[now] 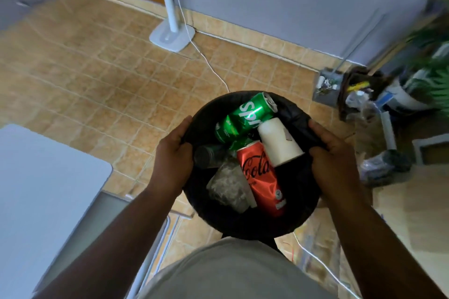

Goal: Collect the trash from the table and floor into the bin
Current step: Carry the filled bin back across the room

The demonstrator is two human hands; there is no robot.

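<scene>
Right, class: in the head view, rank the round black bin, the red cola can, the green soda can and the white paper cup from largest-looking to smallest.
1. Round black bin
2. Red cola can and green soda can: too alike to rank
3. White paper cup

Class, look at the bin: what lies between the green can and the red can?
In the head view, the white paper cup lies partly between the green can and the red can, toward the right; the bin holds all three.
</scene>
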